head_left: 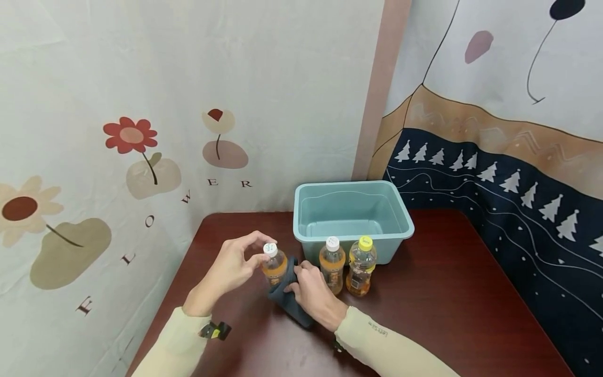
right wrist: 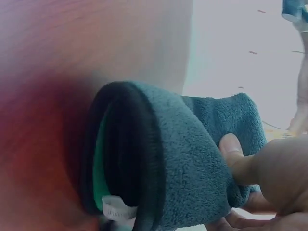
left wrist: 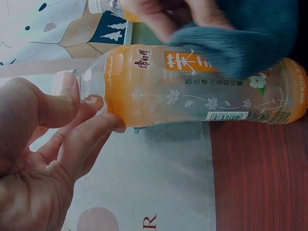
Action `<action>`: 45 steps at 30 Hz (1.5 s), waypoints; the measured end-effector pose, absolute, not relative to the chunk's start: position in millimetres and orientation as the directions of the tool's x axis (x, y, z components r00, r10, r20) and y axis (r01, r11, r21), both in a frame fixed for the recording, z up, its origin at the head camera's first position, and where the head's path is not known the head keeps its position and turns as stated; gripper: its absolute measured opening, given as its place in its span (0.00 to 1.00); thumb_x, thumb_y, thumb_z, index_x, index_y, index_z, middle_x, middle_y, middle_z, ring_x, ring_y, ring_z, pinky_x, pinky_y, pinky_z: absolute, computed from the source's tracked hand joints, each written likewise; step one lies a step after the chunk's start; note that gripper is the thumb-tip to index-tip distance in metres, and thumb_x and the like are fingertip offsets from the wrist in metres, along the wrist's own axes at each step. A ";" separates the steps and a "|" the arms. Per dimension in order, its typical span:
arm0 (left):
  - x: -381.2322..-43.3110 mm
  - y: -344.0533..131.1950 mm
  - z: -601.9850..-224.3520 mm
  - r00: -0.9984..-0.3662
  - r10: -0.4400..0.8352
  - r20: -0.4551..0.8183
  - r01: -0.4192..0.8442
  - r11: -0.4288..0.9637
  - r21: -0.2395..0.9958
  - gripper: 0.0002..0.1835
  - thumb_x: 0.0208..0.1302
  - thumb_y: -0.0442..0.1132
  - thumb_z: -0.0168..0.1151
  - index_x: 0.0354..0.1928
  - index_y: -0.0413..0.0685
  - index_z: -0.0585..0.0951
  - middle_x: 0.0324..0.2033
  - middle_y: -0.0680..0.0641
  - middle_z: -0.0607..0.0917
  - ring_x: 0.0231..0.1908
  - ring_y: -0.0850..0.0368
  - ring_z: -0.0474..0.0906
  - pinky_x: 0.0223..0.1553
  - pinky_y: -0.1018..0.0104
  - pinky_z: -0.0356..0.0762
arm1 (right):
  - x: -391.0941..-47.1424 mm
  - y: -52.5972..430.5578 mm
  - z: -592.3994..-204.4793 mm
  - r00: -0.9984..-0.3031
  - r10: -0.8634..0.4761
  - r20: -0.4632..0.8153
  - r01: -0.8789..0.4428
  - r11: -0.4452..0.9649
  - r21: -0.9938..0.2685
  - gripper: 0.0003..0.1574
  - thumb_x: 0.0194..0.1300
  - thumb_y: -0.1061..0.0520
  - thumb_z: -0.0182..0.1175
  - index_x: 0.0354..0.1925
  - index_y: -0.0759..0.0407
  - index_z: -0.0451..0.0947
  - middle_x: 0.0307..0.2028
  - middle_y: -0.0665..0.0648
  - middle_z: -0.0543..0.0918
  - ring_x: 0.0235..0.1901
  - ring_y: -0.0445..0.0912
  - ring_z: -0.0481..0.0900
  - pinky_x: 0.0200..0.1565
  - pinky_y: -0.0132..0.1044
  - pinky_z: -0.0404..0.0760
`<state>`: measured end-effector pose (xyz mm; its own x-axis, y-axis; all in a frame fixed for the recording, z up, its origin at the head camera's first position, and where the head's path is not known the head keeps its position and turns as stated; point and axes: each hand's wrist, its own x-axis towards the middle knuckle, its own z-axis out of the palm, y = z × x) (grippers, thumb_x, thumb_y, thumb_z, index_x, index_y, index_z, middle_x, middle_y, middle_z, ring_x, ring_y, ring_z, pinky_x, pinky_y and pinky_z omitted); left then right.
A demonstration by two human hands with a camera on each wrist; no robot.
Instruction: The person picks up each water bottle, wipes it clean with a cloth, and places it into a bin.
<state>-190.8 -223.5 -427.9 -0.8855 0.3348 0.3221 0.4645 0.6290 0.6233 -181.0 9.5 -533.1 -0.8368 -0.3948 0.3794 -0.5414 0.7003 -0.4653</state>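
Note:
My left hand pinches a clear plastic bottle with an orange label by its white cap and neck, thumb on one side and fingers on the other. In the right hand is a folded dark blue-grey cloth, gripped between thumb and fingers. The cloth overlaps the bottle's label in the left wrist view and lies against its side in the head view. A white tag hangs from the cloth's edge.
A light blue plastic bin stands at the back of the dark red table. In front of it are a white-capped bottle and a yellow-capped bottle, side by side. Printed fabric hangs behind the table.

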 end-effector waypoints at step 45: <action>-185.6 -217.2 -434.9 -0.855 0.239 0.460 0.504 0.590 0.631 0.25 0.60 0.35 0.92 0.60 0.56 0.96 0.48 0.52 0.88 0.48 0.56 0.90 0.52 0.57 0.97 | -152.9 35.2 -453.0 -0.695 -0.369 0.617 -0.649 0.691 -0.318 0.31 0.69 0.55 0.86 0.63 0.71 0.90 0.45 0.61 0.86 0.42 0.50 0.89 0.46 0.42 0.96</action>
<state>-185.6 -217.2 -434.9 -0.8553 0.2387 0.4598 0.5038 0.5902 0.6308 -152.9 35.2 -453.0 -0.6952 -0.3689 0.6170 -0.6489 0.6914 -0.3177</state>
